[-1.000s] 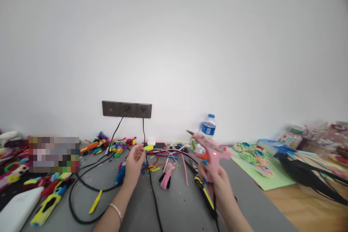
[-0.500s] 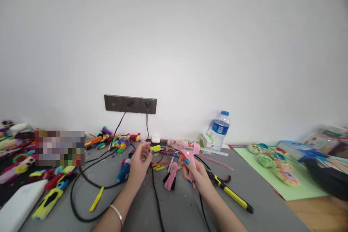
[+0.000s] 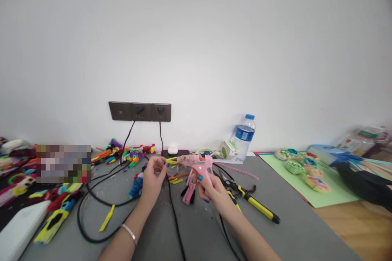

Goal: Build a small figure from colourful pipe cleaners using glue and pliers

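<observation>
My right hand (image 3: 211,189) grips a pink glue gun (image 3: 196,164) with a red light lit, its nozzle pointing left. My left hand (image 3: 151,180) pinches a small yellow piece (image 3: 170,160) just at the nozzle tip, above the grey tabletop (image 3: 202,232). A silver bracelet (image 3: 130,233) sits on my left wrist. The gun's black cord (image 3: 228,238) runs down along my right forearm.
Yellow-handled cutters (image 3: 252,203) lie right of my right hand. Black cables (image 3: 92,202) loop from the wall sockets (image 3: 140,111). Colourful pipe-cleaner bits (image 3: 131,155) crowd the left and back. A water bottle (image 3: 243,136), a green sheet (image 3: 318,189) with small crafts and a white box (image 3: 18,232) stand around.
My right hand brought the glue gun down and leftward from the right until its nozzle met the yellow piece in my left hand. The view shifted slightly.
</observation>
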{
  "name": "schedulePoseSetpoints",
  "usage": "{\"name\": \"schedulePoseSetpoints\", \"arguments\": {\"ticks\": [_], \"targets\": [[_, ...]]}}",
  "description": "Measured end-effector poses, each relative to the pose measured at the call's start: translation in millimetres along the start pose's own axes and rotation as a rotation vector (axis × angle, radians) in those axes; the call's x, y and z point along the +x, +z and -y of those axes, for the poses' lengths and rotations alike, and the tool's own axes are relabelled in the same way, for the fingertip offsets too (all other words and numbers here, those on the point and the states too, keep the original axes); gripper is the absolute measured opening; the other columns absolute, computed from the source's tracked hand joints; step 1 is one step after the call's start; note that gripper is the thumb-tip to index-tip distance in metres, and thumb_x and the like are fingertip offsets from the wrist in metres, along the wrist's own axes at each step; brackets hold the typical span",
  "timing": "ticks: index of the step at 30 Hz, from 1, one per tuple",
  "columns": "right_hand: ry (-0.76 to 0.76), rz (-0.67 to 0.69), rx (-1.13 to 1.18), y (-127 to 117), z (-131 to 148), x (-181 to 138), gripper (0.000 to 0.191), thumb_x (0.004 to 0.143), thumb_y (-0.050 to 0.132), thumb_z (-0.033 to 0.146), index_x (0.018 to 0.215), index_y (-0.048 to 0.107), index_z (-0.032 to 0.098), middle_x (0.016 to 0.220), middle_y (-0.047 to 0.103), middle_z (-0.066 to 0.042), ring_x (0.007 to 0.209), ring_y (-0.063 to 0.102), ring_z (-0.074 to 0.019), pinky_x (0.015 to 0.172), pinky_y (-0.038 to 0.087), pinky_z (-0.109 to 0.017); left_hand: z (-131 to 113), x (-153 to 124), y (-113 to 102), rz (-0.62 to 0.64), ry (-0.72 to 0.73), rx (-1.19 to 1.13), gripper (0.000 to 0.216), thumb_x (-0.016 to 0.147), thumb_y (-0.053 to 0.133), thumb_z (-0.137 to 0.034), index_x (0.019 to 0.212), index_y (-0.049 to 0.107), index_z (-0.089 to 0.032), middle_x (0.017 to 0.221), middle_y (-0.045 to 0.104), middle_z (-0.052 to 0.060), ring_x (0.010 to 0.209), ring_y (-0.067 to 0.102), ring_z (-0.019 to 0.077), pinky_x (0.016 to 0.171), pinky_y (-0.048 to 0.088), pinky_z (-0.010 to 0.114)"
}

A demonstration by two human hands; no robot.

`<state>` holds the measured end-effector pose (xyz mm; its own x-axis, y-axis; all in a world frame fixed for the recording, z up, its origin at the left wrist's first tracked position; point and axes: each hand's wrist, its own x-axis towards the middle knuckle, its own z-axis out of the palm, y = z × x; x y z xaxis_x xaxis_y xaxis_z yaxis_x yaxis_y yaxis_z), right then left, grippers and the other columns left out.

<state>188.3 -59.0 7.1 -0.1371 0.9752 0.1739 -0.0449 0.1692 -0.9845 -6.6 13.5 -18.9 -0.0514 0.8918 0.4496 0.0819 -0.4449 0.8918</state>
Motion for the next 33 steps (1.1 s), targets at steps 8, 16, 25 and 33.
{"name": "schedulePoseSetpoints", "arguments": {"ticks": [8, 16, 25, 33], "targets": [[0.028, 0.018, 0.012, 2.6, -2.1, 0.4, 0.047, 0.082, 0.051, 0.063, 0.072, 0.049, 0.018, 0.042, 0.038, 0.008, 0.038, 0.027, -0.0063, 0.043, 0.021, -0.022, -1.8, -0.6, 0.6, -0.005, 0.028, -0.005, 0.022, 0.077, 0.06, -0.024, 0.072, 0.039, -0.022, 0.091, 0.062, 0.005, 0.073, 0.058, 0.0142, 0.063, 0.046, 0.023], [0.047, 0.016, 0.024, 3.3, 2.5, -0.5, 0.049, 0.08, 0.053, 0.066, 0.07, 0.048, 0.019, 0.041, 0.038, 0.009, 0.038, 0.026, -0.0063, 0.043, 0.021, -0.023, -1.0, -0.8, 0.9, 0.008, 0.018, 0.011, 0.021, 0.077, 0.06, -0.026, 0.072, 0.04, -0.022, 0.091, 0.062, 0.005, 0.073, 0.059, 0.0142, 0.062, 0.047, 0.023], [0.042, 0.025, 0.008, 3.7, -5.0, 1.5, 0.05, 0.081, 0.051, 0.067, 0.071, 0.049, 0.018, 0.042, 0.039, 0.008, 0.038, 0.027, -0.0066, 0.044, 0.021, -0.023, -5.5, -1.1, 1.5, -0.01, 0.037, 0.042, 0.016, 0.077, 0.06, -0.025, 0.072, 0.046, -0.021, 0.091, 0.064, 0.006, 0.081, 0.061, 0.0174, 0.064, 0.049, 0.024], [0.047, 0.006, 0.02, 3.7, -4.6, 1.7, 0.051, 0.078, 0.052, 0.068, 0.069, 0.047, 0.019, 0.042, 0.038, 0.009, 0.039, 0.027, -0.0065, 0.044, 0.02, -0.023, -4.2, -0.4, 0.6, -0.009, 0.033, 0.041, 0.014, 0.077, 0.061, -0.025, 0.073, 0.048, -0.021, 0.091, 0.064, 0.006, 0.079, 0.062, 0.0169, 0.064, 0.049, 0.025]]}}
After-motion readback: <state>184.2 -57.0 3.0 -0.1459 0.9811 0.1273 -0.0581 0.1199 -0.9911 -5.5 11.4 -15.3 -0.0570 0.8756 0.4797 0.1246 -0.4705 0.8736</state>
